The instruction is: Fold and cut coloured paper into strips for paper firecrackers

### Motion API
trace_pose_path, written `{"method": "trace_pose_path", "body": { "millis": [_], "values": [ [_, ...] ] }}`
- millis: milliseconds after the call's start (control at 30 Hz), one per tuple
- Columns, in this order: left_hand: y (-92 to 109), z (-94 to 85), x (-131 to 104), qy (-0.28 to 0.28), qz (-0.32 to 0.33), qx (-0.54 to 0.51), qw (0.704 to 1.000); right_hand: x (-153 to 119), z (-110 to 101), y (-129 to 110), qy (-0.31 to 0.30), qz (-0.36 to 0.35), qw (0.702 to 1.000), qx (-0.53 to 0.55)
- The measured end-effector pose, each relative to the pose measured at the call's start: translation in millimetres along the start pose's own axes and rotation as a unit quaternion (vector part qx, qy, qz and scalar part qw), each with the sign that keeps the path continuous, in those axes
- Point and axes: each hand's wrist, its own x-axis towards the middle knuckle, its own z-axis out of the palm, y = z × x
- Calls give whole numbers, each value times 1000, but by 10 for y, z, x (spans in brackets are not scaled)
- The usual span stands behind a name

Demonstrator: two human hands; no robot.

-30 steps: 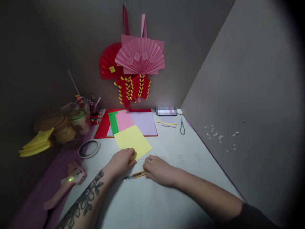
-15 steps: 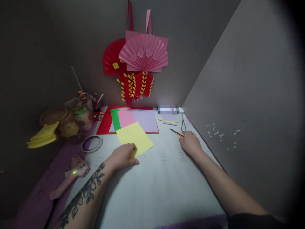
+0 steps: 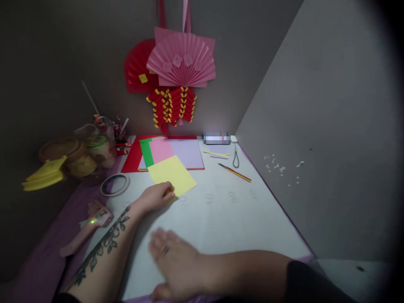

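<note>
My left hand (image 3: 157,196) rests at the near corner of a square sheet of yellow paper (image 3: 176,173), its fingers curled and closed on that edge. The sheet lies flat, partly over a stack of coloured papers (image 3: 187,153). Blurred by motion, my right hand (image 3: 178,263) is low over the near part of the white tabletop (image 3: 240,227). It is empty, with the fingers stretched out and the thumb apart. A craft knife (image 3: 235,173) with an orange handle lies on the right of the table, away from both hands.
On the left are a roll of tape (image 3: 128,185), a pink glue gun (image 3: 80,240) with a lit light, and lidded cups (image 3: 82,165). Thin paper strips (image 3: 217,155) lie at the back right. Paper fans (image 3: 184,59) hang on the wall.
My right hand has let go of the craft knife and moved left and toward me. My left thumb has drawn in against the fingers at the yellow paper. The view has shifted slightly.
</note>
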Motion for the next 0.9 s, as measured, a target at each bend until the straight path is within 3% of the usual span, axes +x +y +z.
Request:
{"method": "trace_pose_path", "body": {
  "millis": [100,167,300,433,500,567,600,667,700,767,900],
  "values": [
    [-34,29,2,12,10,-9,1000,283,101,-347,-45,-159,986,-30],
    [-37,43,1,20,11,-5,1000,375,89,-423,-6,-167,986,-15],
    [7,47,-5,27,6,22,999,165,-109,-148,87,-5,996,-8],
    [32,47,2,32,4,37,999,-620,-245,501,67,213,975,-9],
    [29,57,12,29,3,43,999,-1161,-267,821,103,400,910,-46],
    [30,71,22,31,3,53,998,-1672,-303,1046,147,592,785,-104],
    [33,79,25,34,3,59,998,-1873,-336,1110,154,642,740,-130],
    [46,90,24,39,-2,72,997,-2095,-434,1144,165,642,726,-183],
    [54,93,21,41,-4,75,996,-2103,-500,1123,184,623,730,-212],
    [72,93,8,40,-9,78,996,-1925,-652,1053,204,556,771,-233],
    [108,85,-31,43,-4,86,995,-1158,-925,1044,146,294,934,-140]
  ]
}}
